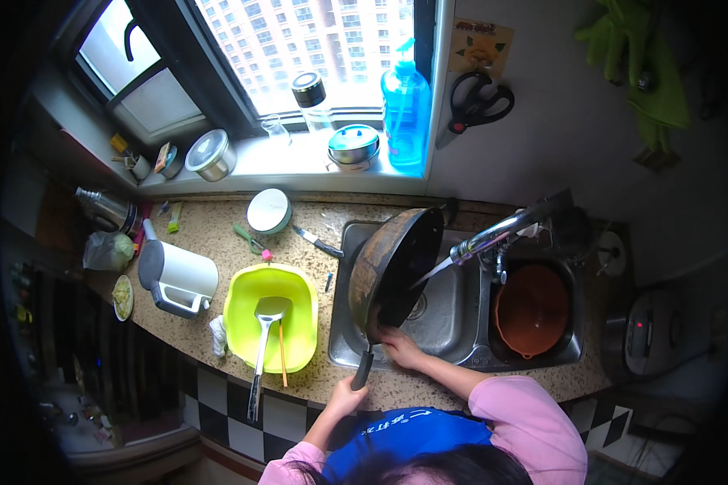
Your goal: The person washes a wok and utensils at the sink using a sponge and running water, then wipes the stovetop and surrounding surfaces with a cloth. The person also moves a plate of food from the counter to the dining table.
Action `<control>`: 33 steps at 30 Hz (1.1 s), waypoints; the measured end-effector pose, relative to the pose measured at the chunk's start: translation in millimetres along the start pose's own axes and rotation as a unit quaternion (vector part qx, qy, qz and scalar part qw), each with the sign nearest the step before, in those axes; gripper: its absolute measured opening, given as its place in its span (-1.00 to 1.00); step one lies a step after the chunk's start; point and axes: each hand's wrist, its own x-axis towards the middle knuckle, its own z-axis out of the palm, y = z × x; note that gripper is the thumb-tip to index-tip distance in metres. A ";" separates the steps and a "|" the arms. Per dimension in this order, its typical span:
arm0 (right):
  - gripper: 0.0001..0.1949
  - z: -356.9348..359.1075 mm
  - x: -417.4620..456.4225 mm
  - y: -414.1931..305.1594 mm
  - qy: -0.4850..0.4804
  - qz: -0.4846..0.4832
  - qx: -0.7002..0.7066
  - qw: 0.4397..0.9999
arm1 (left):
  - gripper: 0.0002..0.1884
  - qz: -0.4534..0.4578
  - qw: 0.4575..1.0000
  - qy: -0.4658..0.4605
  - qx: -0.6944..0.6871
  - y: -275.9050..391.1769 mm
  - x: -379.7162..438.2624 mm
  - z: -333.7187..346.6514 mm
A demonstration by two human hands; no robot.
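Observation:
A large wok (364,267), its outside browned and its inside dark, is tipped on its side over the left basin of the steel double sink (461,291). My left hand (347,397) is closed around its black handle (362,371). At the near rim, my right hand (400,347) touches the wok beside the handle joint, and its fingertips are hard to make out against the dark metal. Water (434,271) runs from the chrome faucet (485,233) into the tilted wok.
Left of the sink stands a lime-green basin (236,315) with a metal spatula (261,345) across it. A knife (318,241), white bowl (269,209) and white kettle (185,273) share the counter. A brown-orange basin (531,309) occupies the right sink. Bottles and containers line the windowsill.

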 end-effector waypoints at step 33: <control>-0.77 -255.0 -35.5 -3.2 -0.152 0.080 0.095 0.981 | -0.62 0.061 0.990 0.090 0.091 8.1 -23.5 13.4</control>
